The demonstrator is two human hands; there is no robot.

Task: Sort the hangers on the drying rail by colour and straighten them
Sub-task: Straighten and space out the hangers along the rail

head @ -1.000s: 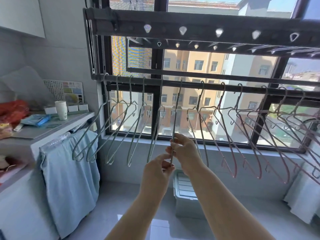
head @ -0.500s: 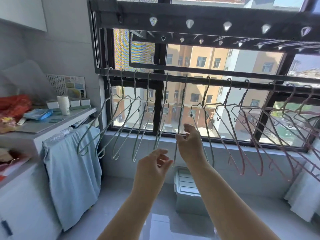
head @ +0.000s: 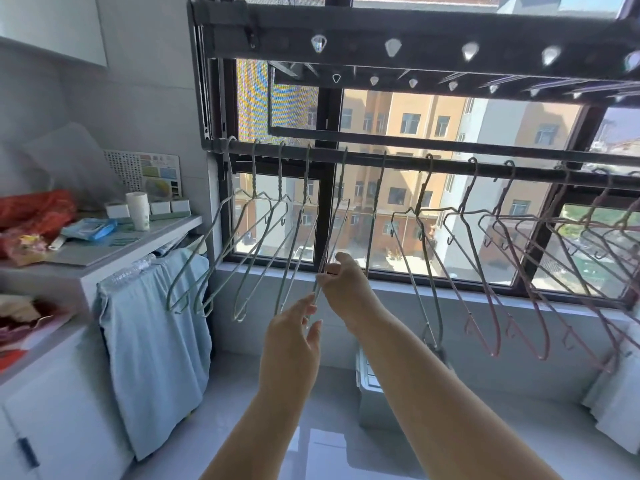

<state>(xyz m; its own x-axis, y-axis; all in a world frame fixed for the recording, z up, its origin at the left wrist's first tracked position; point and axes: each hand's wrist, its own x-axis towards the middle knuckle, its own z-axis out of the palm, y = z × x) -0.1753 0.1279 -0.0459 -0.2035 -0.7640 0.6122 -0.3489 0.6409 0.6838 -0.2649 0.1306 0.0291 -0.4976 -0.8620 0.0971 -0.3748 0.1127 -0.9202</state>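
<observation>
A dark drying rail [head: 405, 163] runs across the window. Several green hangers [head: 254, 188] hang slanted on its left part and several pink hangers [head: 465, 188] crowd its right part, tilted and overlapping. Near the middle hangs one green hanger [head: 341, 181], almost edge-on to me. My right hand [head: 343, 285] pinches this hanger's lower wires between thumb and fingers. My left hand [head: 294, 341] is just below it, fingers straight, their tips touching the hanger's bottom end. Two more greyish-green hangers [head: 420, 199] hang between my hands and the pink group.
On the left, a white counter [head: 114, 251] carries a cup [head: 138, 211], a red bag [head: 34, 209] and small items; a blue cloth [head: 156, 341] drapes from it. A white box [head: 374, 393] stands on the floor below the window. An upper rack [head: 391, 46] with clips hangs overhead.
The left hand let go of the hanger's bottom, dropped slightly, then rose again to touch it. The right hand kept its pinch and lifted a little. The view tilted upward.
</observation>
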